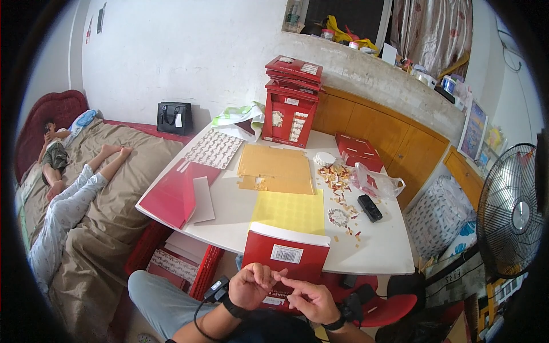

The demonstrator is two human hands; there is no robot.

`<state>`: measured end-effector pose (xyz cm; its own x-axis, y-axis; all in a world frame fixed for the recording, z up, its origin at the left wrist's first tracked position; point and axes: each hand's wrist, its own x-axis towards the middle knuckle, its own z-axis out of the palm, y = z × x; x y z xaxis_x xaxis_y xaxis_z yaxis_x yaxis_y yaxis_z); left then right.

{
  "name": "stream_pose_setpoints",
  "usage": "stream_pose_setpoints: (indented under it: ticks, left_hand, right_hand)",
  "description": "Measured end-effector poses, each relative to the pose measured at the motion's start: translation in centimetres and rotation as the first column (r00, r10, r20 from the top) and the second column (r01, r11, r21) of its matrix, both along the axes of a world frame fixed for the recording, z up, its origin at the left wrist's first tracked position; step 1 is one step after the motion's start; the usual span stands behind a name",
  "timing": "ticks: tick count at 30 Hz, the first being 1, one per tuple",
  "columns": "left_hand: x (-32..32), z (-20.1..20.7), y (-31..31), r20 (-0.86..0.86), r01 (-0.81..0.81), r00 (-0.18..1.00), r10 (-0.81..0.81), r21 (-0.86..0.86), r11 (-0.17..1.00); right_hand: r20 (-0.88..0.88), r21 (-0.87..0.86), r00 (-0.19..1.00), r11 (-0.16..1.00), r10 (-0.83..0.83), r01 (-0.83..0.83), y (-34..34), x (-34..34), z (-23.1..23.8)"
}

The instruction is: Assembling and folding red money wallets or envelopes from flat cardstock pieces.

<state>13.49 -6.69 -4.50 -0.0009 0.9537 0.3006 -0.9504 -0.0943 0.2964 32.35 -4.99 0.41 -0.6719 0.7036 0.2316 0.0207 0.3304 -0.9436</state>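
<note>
A red cardboard box [257, 248] with a white barcode label stands upright in front of me, leaning at the table's near edge. Over its lower part, my left hand [251, 287] is closed, thumb and fingertips pinched together; anything between them is too small to make out. My right hand [313, 301] reaches in from the other side, its index finger stretched to the left fingertips and its thumb apart. Beyond the box lies a yellow sheet [290, 210] of round stickers, with a tan cardboard sheet [274, 163] behind it.
On the white table [377, 248] are a stack of red boxes [290, 114], scattered small paper pieces [336, 177], a black device [370, 208], a printed sheet [213, 148] and a pink-red folder [174, 191]. A fan [514, 211] stands right. People lie on the bed [114, 228] at left.
</note>
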Motion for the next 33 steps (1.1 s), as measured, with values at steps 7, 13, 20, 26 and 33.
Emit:
stream_pose_setpoints:
  ticks: [7,13,20,26,33]
  left_hand:
    - [0.31,0.82,-0.34,0.008,0.009,1.000,-0.008,-0.103,0.995]
    - [0.17,0.92,-0.42,0.002,0.028,1.000,-0.028,-0.102,0.994]
    - [0.18,0.68,-0.43,-0.002,0.038,0.999,-0.039,-0.096,0.995]
    - [0.24,0.90,-0.50,0.001,0.039,0.999,-0.039,-0.077,0.996]
    - [0.17,0.66,-0.47,0.005,0.035,0.999,-0.035,-0.091,0.995]
  right_hand:
    - [-0.012,0.052,1.000,0.999,0.018,-0.018,-0.33,-0.52,0.57]
    - [-0.012,0.027,0.993,0.993,-0.118,0.119,-0.23,-0.52,0.06]
    - [0.038,0.052,0.994,0.993,-0.106,0.104,-0.16,-0.43,-0.23]
    - [0.042,0.061,0.992,0.992,-0.115,0.112,-0.19,-0.32,-0.08]
    - [0.060,0.045,0.989,0.991,-0.132,0.130,-0.21,-0.35,0.17]
